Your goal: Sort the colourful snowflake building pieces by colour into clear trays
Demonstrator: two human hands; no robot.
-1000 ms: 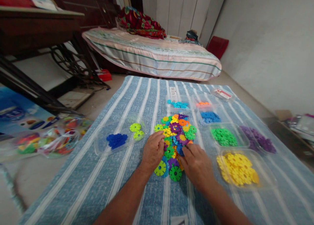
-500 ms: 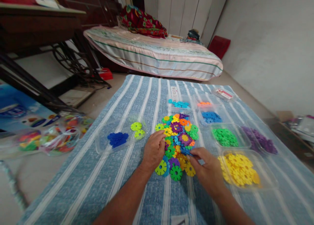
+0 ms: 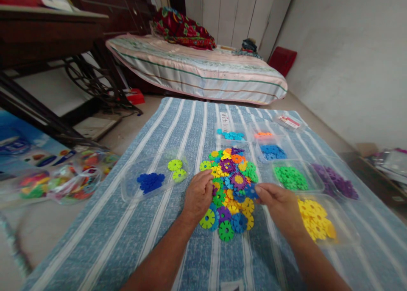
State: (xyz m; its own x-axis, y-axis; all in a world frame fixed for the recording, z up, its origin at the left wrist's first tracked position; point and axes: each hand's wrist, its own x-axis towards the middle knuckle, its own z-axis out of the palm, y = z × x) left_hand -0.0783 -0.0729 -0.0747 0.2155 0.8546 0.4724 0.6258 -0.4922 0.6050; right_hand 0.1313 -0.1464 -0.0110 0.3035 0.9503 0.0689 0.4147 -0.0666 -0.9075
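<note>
A heap of toothed plastic snowflake discs [image 3: 227, 166] in mixed colours lies mid-table. My right hand [image 3: 280, 204] pinches a blue disc [image 3: 252, 191] between thumb and fingers at the heap's right edge. On the opposite side, my left hand [image 3: 197, 195] rests against the heap with its fingers curled in; anything inside them is hidden. Nearest to me in the heap are a green disc [image 3: 226, 231], a darker blue disc [image 3: 239, 223] and a lime disc [image 3: 207, 219].
Clear tubs hold sorted discs: yellow discs [image 3: 316, 223], green discs [image 3: 290, 178], purple discs [image 3: 340, 183], blue discs [image 3: 272, 152] and dark blue discs [image 3: 150, 182]. A striped cloth [image 3: 159, 240] covers the table. Beyond stands a bed [image 3: 203, 77]; filled plastic bags [image 3: 74, 181] sit left.
My right hand has moved slightly right and up with a blue disc in its pinch. A darker blue disc now shows at the heap's near side. My left hand has barely moved.
</note>
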